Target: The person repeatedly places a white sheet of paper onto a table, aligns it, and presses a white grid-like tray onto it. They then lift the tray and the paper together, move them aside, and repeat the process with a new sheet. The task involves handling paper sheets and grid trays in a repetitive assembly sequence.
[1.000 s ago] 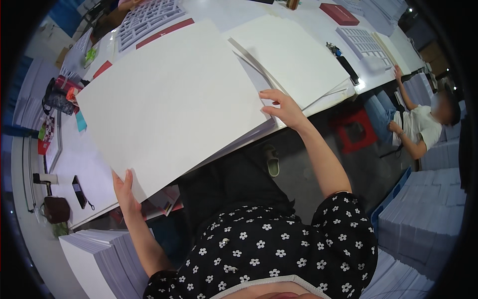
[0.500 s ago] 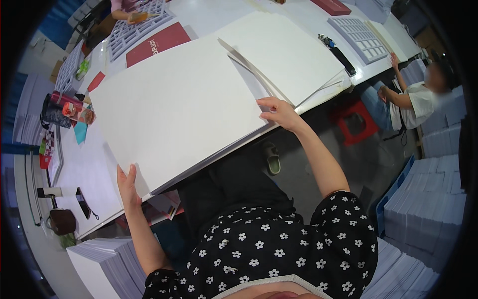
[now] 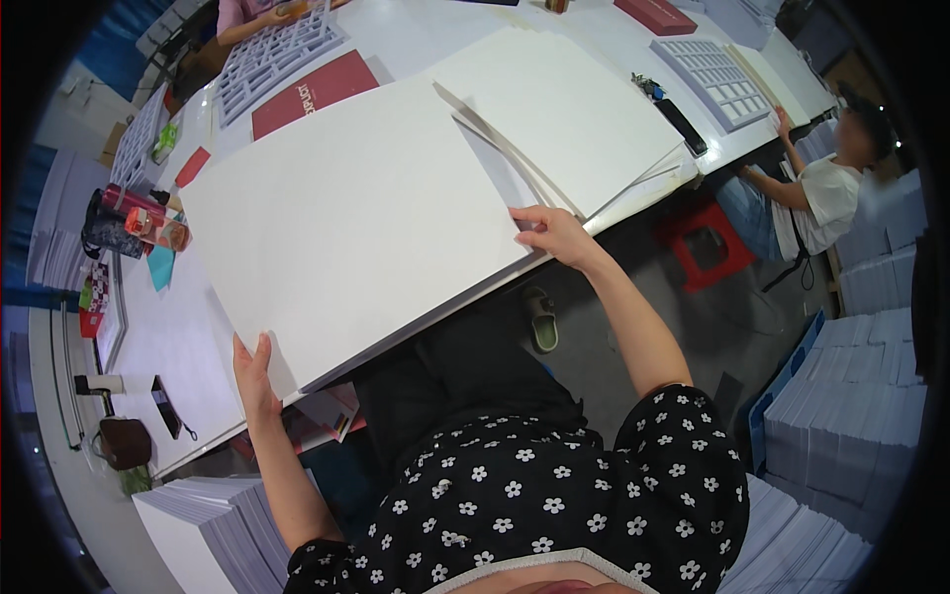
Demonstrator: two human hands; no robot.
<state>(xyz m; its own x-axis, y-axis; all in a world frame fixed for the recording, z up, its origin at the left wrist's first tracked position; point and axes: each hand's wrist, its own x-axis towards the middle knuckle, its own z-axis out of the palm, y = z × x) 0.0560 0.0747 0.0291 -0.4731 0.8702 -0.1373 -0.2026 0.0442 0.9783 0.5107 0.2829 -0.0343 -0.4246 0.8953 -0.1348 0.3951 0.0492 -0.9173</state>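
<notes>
Lg white board [image 3: 356, 236] lies along front edge of counter [image 3: 183, 332], placing prob. mostly done, release not yet, w/ L hand [image 3: 256, 386] & R hand [image 3: 562, 240] touching its sides, can't tell if either grip's clamped.

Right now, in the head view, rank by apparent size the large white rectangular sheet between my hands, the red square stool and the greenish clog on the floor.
1. Large white rectangular sheet
2. Red square stool
3. Greenish clog

Apparent size only.
</notes>
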